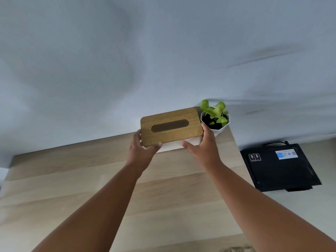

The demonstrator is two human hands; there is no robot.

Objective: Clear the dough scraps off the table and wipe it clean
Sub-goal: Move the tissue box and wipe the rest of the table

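A white tissue box with a wooden lid point(171, 126) sits near the far right corner of the light wooden table point(72, 188). My left hand point(141, 148) grips its left end, thumb on the front edge. Its right end is held by my right hand point(201, 144), fingers along the side and thumb at the front. The slot in the lid is dark, and no tissue shows. No dough scraps are visible on the tabletop.
A small green plant in a white faceted pot point(216, 119) stands right behind my right hand at the table's corner. A black device point(280, 168) with labels lies on the floor to the right. A pale wall is behind the table.
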